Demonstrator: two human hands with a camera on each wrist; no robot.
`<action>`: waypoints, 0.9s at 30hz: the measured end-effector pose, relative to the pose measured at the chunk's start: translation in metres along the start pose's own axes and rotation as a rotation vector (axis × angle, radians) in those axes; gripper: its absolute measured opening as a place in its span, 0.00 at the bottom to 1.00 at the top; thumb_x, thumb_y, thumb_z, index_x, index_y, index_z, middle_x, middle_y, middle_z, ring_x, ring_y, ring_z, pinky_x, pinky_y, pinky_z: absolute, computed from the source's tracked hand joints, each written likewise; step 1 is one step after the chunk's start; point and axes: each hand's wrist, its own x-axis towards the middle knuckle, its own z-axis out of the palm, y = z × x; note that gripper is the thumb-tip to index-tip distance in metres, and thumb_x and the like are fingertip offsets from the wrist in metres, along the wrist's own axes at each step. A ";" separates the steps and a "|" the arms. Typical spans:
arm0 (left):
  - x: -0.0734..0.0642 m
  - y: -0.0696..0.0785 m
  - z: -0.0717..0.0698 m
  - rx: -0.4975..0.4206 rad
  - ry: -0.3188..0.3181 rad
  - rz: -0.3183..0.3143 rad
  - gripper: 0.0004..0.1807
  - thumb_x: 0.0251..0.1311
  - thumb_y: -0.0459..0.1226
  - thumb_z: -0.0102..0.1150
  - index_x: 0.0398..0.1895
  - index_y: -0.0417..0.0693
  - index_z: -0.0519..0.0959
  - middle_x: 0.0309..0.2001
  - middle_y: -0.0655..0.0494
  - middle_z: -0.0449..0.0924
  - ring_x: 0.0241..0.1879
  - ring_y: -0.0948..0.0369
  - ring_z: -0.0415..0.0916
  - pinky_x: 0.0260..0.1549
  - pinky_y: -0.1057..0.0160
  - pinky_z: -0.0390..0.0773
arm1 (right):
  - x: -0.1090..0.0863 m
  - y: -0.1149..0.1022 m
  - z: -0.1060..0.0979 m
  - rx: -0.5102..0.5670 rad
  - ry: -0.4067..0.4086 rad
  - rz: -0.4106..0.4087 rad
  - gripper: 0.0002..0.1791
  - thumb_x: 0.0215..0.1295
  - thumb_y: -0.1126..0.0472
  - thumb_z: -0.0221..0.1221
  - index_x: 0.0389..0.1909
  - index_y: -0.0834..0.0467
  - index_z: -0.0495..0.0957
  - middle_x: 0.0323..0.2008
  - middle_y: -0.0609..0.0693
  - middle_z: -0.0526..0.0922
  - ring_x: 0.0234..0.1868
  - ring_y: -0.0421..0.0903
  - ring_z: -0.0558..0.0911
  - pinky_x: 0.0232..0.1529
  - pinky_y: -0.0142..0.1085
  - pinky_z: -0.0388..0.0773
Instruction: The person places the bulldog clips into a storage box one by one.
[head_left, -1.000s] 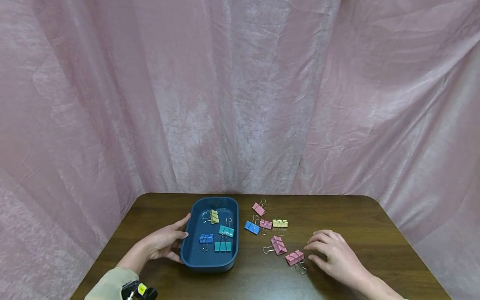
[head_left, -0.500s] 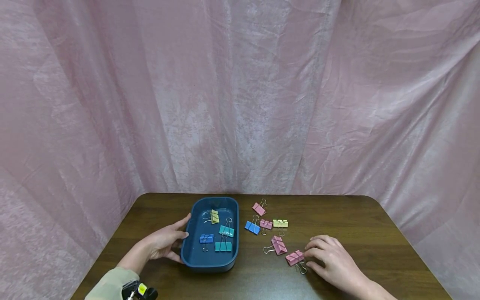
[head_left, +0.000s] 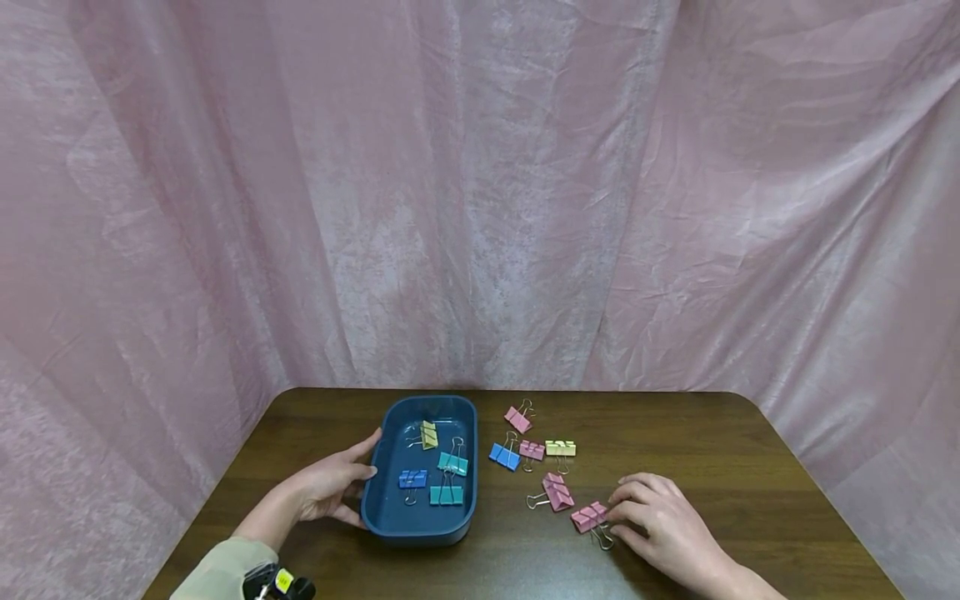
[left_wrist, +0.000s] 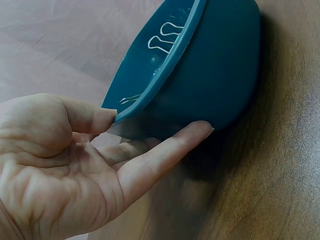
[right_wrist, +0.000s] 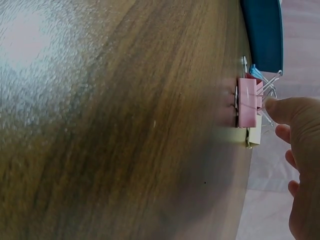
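Observation:
My left hand (head_left: 330,487) holds the left side of a dark blue plastic box (head_left: 386,521), its thumb at the rim and other fingers along the outer wall (left_wrist: 225,65). Inside lie a yellow binder clip (head_left: 428,435), a blue binder clip (head_left: 412,479) and two teal binder clips (head_left: 447,495). My right hand (head_left: 663,525) hovers low at the right, fingers loosely bent, fingertips at the edge of the nearest pink binder clip (head_left: 588,518). In the right wrist view, the thumb is close to the wire handles of a pink clip (right_wrist: 247,102); contact is unclear.
Between box and right hand lie another large pink clip (head_left: 557,492), a small pink clip (head_left: 532,450), a yellow clip (head_left: 560,448), a blue clip (head_left: 505,456) and a far pink clip (head_left: 517,419). A pink curtain (head_left: 480,208) hangs behind the brown table (head_left: 675,425).
My right hand has shifted slightly left and down, up to the nearest pink binder clip. The left hand, the box and the clips look unmoved.

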 end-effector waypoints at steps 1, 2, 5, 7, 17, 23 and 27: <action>0.000 0.000 0.000 0.000 0.001 -0.001 0.39 0.79 0.33 0.40 0.84 0.57 0.35 0.71 0.21 0.54 0.58 0.35 0.75 0.39 0.32 0.81 | 0.000 0.000 0.000 0.002 -0.002 0.002 0.10 0.49 0.56 0.75 0.32 0.43 0.87 0.41 0.38 0.83 0.51 0.49 0.79 0.55 0.48 0.65; -0.001 0.000 0.000 -0.001 0.002 -0.003 0.39 0.79 0.33 0.40 0.84 0.57 0.35 0.71 0.22 0.54 0.58 0.35 0.75 0.39 0.32 0.81 | 0.000 0.000 0.000 0.002 -0.002 0.000 0.10 0.48 0.56 0.76 0.31 0.43 0.87 0.41 0.38 0.83 0.51 0.49 0.79 0.55 0.47 0.65; 0.000 0.000 0.000 0.002 0.001 -0.001 0.39 0.79 0.33 0.40 0.84 0.57 0.35 0.70 0.22 0.56 0.57 0.35 0.76 0.39 0.32 0.81 | 0.001 0.000 0.001 0.003 0.002 -0.008 0.10 0.48 0.57 0.76 0.31 0.43 0.87 0.40 0.38 0.84 0.51 0.49 0.79 0.56 0.47 0.65; 0.001 0.000 0.000 0.006 0.001 0.002 0.39 0.79 0.33 0.40 0.84 0.57 0.35 0.70 0.22 0.56 0.57 0.35 0.76 0.38 0.32 0.82 | 0.001 0.000 0.001 0.003 0.005 -0.013 0.10 0.48 0.57 0.76 0.31 0.43 0.87 0.40 0.38 0.84 0.51 0.50 0.80 0.56 0.47 0.64; 0.000 0.002 0.001 0.011 0.009 -0.003 0.39 0.79 0.33 0.40 0.84 0.57 0.35 0.70 0.21 0.55 0.57 0.36 0.75 0.38 0.33 0.82 | 0.003 0.001 0.006 -0.011 0.058 -0.081 0.08 0.48 0.56 0.74 0.30 0.44 0.87 0.38 0.39 0.84 0.49 0.53 0.81 0.57 0.49 0.65; 0.001 0.000 0.002 0.000 0.013 -0.005 0.39 0.79 0.32 0.40 0.84 0.57 0.35 0.70 0.22 0.56 0.56 0.37 0.76 0.39 0.34 0.83 | 0.005 0.001 0.008 0.006 0.112 -0.131 0.07 0.50 0.57 0.72 0.31 0.45 0.87 0.38 0.40 0.84 0.49 0.52 0.81 0.59 0.48 0.64; 0.001 -0.001 0.001 0.001 0.019 -0.005 0.39 0.79 0.32 0.40 0.84 0.57 0.36 0.70 0.22 0.56 0.56 0.38 0.77 0.39 0.34 0.83 | 0.005 0.001 0.009 0.005 0.127 -0.137 0.06 0.52 0.56 0.69 0.32 0.45 0.87 0.38 0.40 0.84 0.49 0.52 0.81 0.59 0.49 0.64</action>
